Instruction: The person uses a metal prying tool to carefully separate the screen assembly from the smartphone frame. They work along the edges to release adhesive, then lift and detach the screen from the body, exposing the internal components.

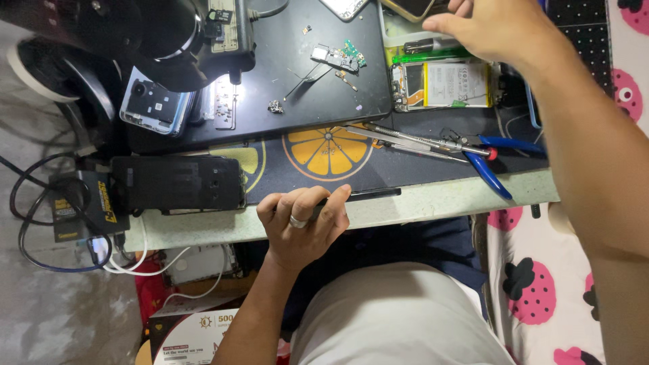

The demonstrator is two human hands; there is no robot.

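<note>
The left hand (304, 223) curls its fingers (331, 203) shut around a slim dark tool (368, 195) lying along the counter (433, 201) edge, just below the orange-slice mat (328, 152). The right hand (493, 30) hovers open-fingered above the opened phone (443, 84), up and right of that mat. Blue-handled pliers (497, 165) lie to the mat's right.

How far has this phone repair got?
Done: the phone lies opened, battery exposed, and small boards sit loose on the dark mat. In hand: the left hand grips a slim dark tool at the desk edge; the right hand reaches toward the far items. Left, seemingly: refitting, since the back cover lies apart.
</note>
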